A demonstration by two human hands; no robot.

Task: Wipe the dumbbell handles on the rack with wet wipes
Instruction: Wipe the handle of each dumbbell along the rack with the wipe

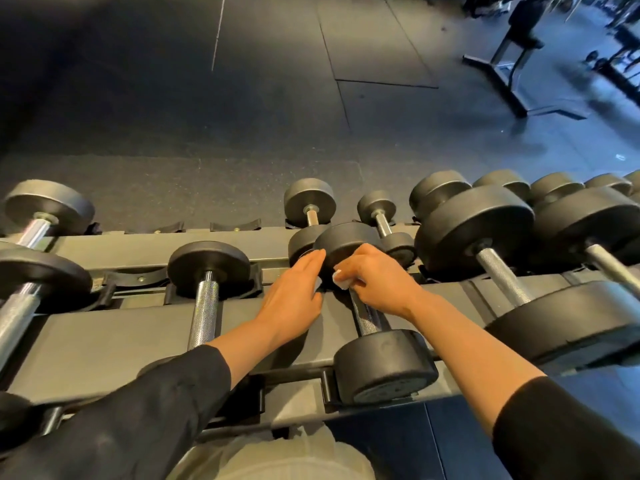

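A black dumbbell (pixel 384 365) lies on the upper tier of the rack (pixel 104 344), its knurled steel handle (pixel 365 315) running away from me. My right hand (pixel 375 278) grips the far end of that handle with a white wet wipe (pixel 341 280) wrapped under the fingers. My left hand (pixel 294 292) lies flat with straight fingers against the left side of the dumbbell's far head (pixel 346 244); a bit of white shows at its fingers' edge.
More dumbbells sit in the cradles: one (pixel 207 268) to the left, larger ones (pixel 485 237) to the right, small ones (pixel 310 202) on the far tier. Some cradles (pixel 138 278) stand vacant. Dark rubber floor (pixel 242 98) lies beyond, a bench frame (pixel 512 60) at far right.
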